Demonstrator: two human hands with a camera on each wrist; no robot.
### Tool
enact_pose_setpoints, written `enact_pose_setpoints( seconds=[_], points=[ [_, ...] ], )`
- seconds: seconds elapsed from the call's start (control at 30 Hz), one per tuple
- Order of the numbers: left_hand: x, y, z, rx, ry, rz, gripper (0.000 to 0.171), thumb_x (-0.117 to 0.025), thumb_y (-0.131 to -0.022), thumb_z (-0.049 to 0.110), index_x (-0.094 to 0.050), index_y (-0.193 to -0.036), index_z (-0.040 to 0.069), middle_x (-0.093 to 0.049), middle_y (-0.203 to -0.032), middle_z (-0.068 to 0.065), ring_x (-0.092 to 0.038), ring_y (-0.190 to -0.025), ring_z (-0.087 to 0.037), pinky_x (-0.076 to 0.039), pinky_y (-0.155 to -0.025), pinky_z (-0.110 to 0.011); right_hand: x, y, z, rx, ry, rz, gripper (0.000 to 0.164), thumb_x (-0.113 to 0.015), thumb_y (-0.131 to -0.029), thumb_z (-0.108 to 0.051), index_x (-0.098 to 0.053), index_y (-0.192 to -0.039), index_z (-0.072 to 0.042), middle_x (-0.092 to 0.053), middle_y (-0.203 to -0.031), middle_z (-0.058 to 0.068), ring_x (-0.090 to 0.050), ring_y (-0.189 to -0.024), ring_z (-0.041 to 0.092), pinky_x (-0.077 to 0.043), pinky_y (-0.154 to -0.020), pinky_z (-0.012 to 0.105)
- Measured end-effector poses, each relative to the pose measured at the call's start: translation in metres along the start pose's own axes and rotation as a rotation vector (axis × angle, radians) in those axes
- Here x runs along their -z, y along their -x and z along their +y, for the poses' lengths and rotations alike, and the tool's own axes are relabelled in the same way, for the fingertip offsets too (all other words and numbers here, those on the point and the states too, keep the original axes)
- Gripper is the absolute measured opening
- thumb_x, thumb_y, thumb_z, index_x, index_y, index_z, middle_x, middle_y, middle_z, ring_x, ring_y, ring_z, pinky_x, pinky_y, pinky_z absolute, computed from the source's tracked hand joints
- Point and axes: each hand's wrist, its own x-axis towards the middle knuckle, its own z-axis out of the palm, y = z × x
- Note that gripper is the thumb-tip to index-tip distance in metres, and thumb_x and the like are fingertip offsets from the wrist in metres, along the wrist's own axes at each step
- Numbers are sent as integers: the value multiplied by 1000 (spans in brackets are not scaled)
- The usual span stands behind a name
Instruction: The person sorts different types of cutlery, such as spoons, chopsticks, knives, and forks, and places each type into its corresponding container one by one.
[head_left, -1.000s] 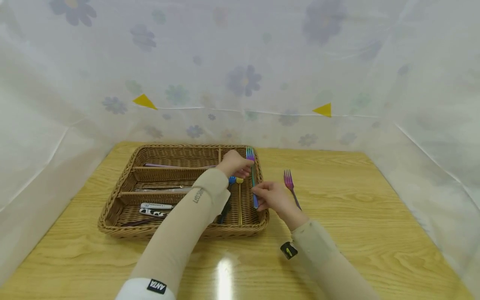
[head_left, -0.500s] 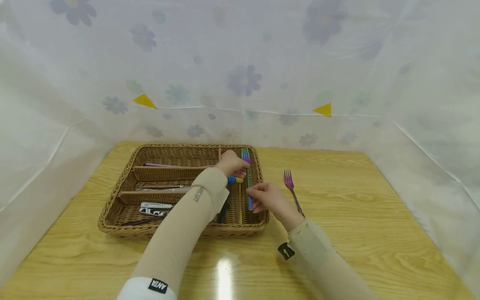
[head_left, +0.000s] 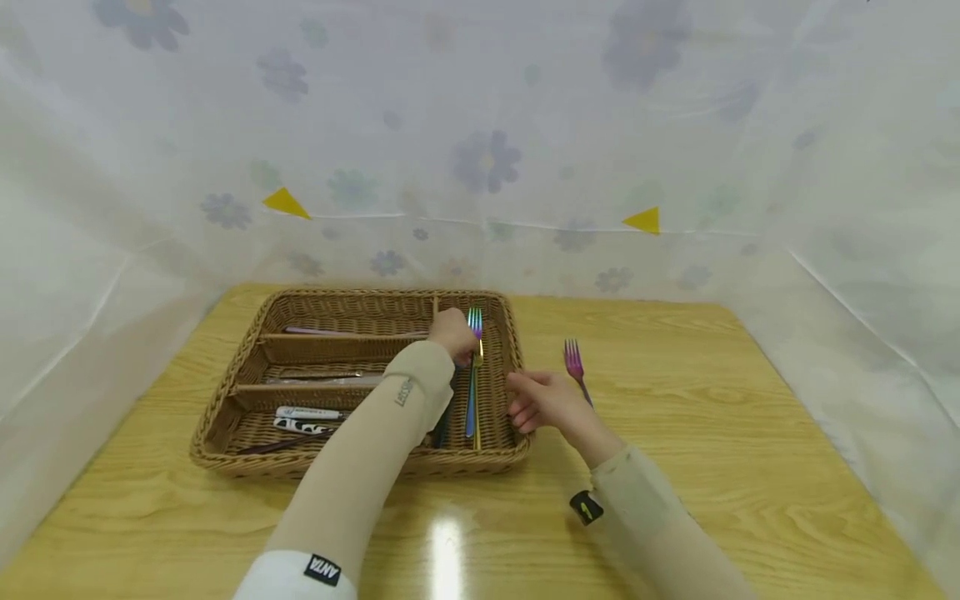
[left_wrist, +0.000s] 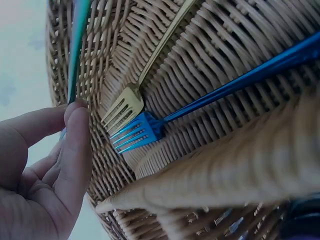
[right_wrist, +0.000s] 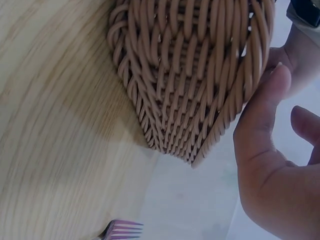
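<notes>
My left hand (head_left: pixel 453 335) pinches a rainbow-coloured fork (head_left: pixel 470 408) over the right compartment of the wicker basket (head_left: pixel 512 329). In the left wrist view its teal handle (left_wrist: pixel 78 47) rises from between thumb and finger. A gold fork (left_wrist: pixel 131 100) and a blue fork (left_wrist: pixel 142 131) lie on the compartment floor beside that hand. My right hand (head_left: pixel 553 402), holding nothing, is at the basket's right rim with fingers loosely bent; whether it touches the rim I cannot tell. Right of it, a purple fork (head_left: pixel 573 358) lies on the table, its handle partly hidden.
Left compartments hold a purple utensil (head_left: pixel 311 331), clear-wrapped items (head_left: pixel 322 381), a white-handled utensil (head_left: pixel 306 412), a black-and-white handle (head_left: pixel 296 426) and a dark one (head_left: pixel 281 443). A wooden table (head_left: pixel 675 417) bears the basket. A floral curtain (head_left: pixel 480 125) encloses the back and sides.
The rainbow fork has moved left, from the compartment's right side to beside the gold fork. My right hand has let go of its handle end; my left hand has shifted slightly left, still gripping it.
</notes>
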Motion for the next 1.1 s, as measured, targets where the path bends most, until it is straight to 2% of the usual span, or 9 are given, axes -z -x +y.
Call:
enact_pose_setpoints(
  seconds=[0.1, 0.27, 0.53, 0.63, 0.7, 0.8, 0.87, 0.97, 1.1],
  points=[
    [-2, 4, 1, -10, -100, 11, 21, -58, -88, 10, -71, -78, -4, -47, -40, 2, -46, -33, -7, -48, -42, -20, 3, 0, 2, 10, -4, 12, 48, -46, -98, -29, -50, -126, 10, -60, -64, -1, -58, -52, 7, -53, -54, 24],
    [-5, 11, 5, 31, -104, -25, 18, -56, -89, 5, -68, -95, -7, -50, -45, -2, -44, -35, -9, -40, -39, -20, 6, 1, 5, 21, -6, 11, 50, -46, -98, -30, -50, -126, 12, -60, -62, -2, -57, -50, 7, -53, -53, 24],
    [-9, 14, 7, 77, -179, -87, 18, -51, -91, 1, -63, -78, 1, -62, -99, -16, -31, -53, -13, -25, -45, -23, 6, 3, 5, 25, -29, 5, 49, -47, -98, -28, -50, -124, 13, -59, -61, -2, -57, -49, 7, -53, -52, 24],
    [-11, 14, 6, 88, -175, -98, 22, -46, -94, 1, -67, -95, -3, -60, -113, -18, -29, -53, -13, -24, -45, -24, 8, 4, 6, 24, -31, 11, 47, -47, -98, -27, -50, -123, 13, -60, -62, -2, -58, -50, 6, -53, -52, 24],
    [-13, 13, 6, 113, -166, -102, 30, -44, -95, 2, -59, -120, -6, -54, -129, -20, -31, -53, -13, -25, -45, -24, 10, 3, 7, 20, -24, 16, 46, -45, -99, -26, -51, -122, 13, -61, -62, -2, -58, -51, 7, -54, -53, 24],
    [-14, 10, 7, 149, -196, -94, 38, -43, -97, 7, -48, -134, -3, -52, -134, -19, -33, -54, -13, -28, -47, -25, 15, 4, 8, 15, -20, 28, 44, -44, -99, -25, -52, -122, 12, -61, -63, -1, -59, -52, 7, -55, -55, 25],
    [-14, 9, 9, 168, -215, -89, 40, -44, -97, 8, -45, -137, 0, -55, -130, -18, -36, -54, -13, -31, -48, -25, 19, 6, 8, 16, -12, 26, 46, -43, -100, -25, -49, -124, 13, -60, -65, -2, -59, -53, 6, -55, -57, 25],
    [-11, 10, 13, 141, -214, -81, 33, -45, -97, 8, -55, -127, -1, -62, -103, -14, -33, -51, -11, -29, -46, -24, 30, 9, 11, 17, 1, 30, 48, -44, -99, -26, -46, -126, 14, -59, -66, -3, -59, -55, 6, -56, -61, 27],
    [-1, 11, 18, 42, -168, -45, 25, -43, -96, 5, -66, -105, -3, -48, -63, -5, -24, -43, -9, -25, -41, -22, 52, 14, 21, 5, 114, 83, 45, -48, -98, -27, -49, -119, 13, -60, -68, -1, -60, -59, 8, -56, -64, 31]
  ],
)
